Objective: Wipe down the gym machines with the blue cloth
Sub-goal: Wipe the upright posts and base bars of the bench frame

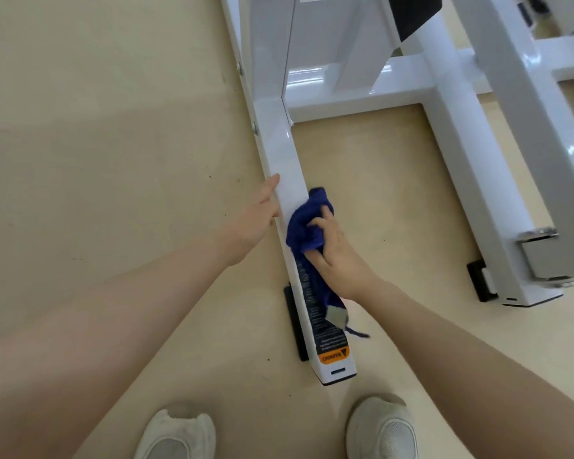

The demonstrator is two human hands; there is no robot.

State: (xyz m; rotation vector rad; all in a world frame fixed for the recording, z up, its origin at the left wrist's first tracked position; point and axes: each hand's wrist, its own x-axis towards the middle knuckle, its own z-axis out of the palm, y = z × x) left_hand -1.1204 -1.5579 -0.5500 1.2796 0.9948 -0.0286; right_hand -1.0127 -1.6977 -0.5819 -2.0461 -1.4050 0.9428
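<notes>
Two bare hands, the left hand (257, 215) and the right hand (337, 256), one blue cloth (304, 231), two white shoes (176, 437) (383, 429), two white frame rails (287, 160) (471, 180), one orange warning label (334, 355), two black floor pads (295, 323) (478, 279) and two bolts (254, 127) (239, 66) on the nearer rail's left edge.
</notes>
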